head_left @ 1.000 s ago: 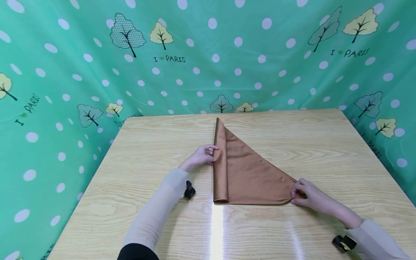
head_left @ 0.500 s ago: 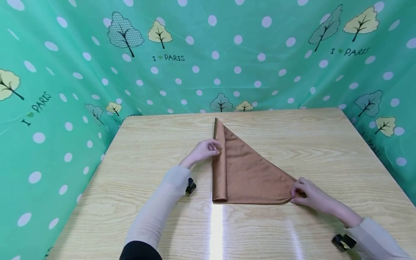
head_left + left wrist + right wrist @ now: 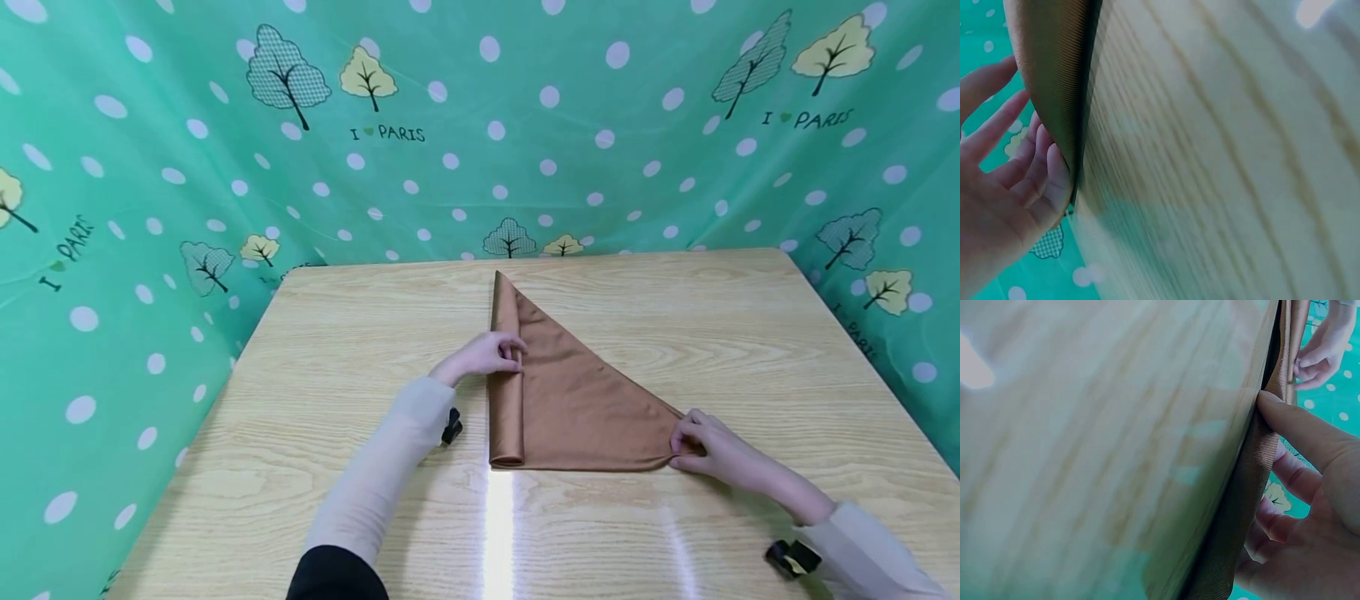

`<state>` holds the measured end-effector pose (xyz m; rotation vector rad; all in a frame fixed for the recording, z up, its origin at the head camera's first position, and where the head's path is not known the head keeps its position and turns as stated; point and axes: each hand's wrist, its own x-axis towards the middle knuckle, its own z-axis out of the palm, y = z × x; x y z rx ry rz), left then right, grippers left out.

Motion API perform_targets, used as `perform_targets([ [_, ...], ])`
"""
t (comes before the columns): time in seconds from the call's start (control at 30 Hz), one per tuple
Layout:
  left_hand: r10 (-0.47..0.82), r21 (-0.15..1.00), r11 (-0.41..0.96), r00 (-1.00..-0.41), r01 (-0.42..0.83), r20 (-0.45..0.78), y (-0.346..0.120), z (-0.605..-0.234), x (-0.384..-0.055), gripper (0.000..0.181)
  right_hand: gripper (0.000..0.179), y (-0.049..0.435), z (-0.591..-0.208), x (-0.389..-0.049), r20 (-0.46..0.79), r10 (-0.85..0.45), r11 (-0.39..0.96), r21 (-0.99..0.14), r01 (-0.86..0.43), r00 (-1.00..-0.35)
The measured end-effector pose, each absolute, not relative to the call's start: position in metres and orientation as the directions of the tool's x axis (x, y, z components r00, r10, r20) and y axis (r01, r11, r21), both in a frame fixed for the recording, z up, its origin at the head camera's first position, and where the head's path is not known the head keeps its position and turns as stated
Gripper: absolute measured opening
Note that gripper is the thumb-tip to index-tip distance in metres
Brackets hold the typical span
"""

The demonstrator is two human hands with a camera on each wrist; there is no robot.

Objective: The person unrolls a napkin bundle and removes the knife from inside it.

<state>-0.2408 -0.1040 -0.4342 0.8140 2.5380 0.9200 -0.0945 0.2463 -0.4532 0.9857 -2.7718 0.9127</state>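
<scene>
A brown cloth (image 3: 592, 392) lies on the table as a triangle, its left side turned into a flat roll (image 3: 507, 417) that runs from the far tip to the near edge. My left hand (image 3: 491, 353) rests across this roll, fingers loosely bent and the thumb apart from them, tips at the roll's right edge. In the left wrist view those fingers (image 3: 1044, 169) lie against the cloth's side. At the cloth's right corner, my right hand (image 3: 712, 450) pinches the fabric between thumb and fingers. The right wrist view has the thumb (image 3: 1297, 422) pressed on the cloth's edge (image 3: 1244, 487).
The pale wooden table (image 3: 360, 317) spreads around the cloth, with a bright light reflection (image 3: 498, 533) near the front. A green curtain (image 3: 450, 108) with dots and trees hangs behind and at both sides. Small black cameras (image 3: 791, 558) sit on the wrists.
My left hand has shifted right, from the roll's left side to across it, with its fingertips now at the right edge. The right hand has stayed at the corner, and the cloth's shape looks the same.
</scene>
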Motion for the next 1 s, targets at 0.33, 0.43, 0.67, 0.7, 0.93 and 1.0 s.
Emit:
perform_targets([
  [0.33,0.625,0.597,0.676,-0.765,0.432,-0.154,-0.103,-0.435,-0.246,0.037,0.027,0.246,-0.454,-0.094,0.235,-0.554,0.616,-0.528,-0.584,-0.798],
  [0.43,0.632,0.593,0.679,-0.756,0.433,-0.171,-0.103,-0.435,-0.248,0.037,0.026,0.246,-0.454,-0.094,0.231,-0.556,0.617,-0.529,-0.583,-0.799],
  [0.67,0.638,0.575,0.693,-0.741,0.435,-0.209,-0.101,-0.436,-0.254,0.032,0.026,0.246,-0.453,-0.093,0.221,-0.549,0.631,-0.523,-0.573,-0.806],
  [0.7,0.643,0.573,0.691,-0.737,0.441,-0.207,-0.100,-0.436,-0.255,0.031,0.025,0.246,-0.453,-0.093,0.220,-0.548,0.632,-0.523,-0.572,-0.807],
  [0.93,0.659,0.515,0.700,-0.726,0.495,-0.198,-0.098,-0.436,-0.258,0.029,0.026,0.246,-0.452,-0.094,0.229,-0.551,0.624,-0.525,-0.579,-0.802],
  [1.0,0.649,0.500,0.713,-0.731,0.491,-0.209,-0.097,-0.435,-0.258,0.028,0.026,0.246,-0.452,-0.094,0.233,-0.550,0.624,-0.524,-0.580,-0.802],
])
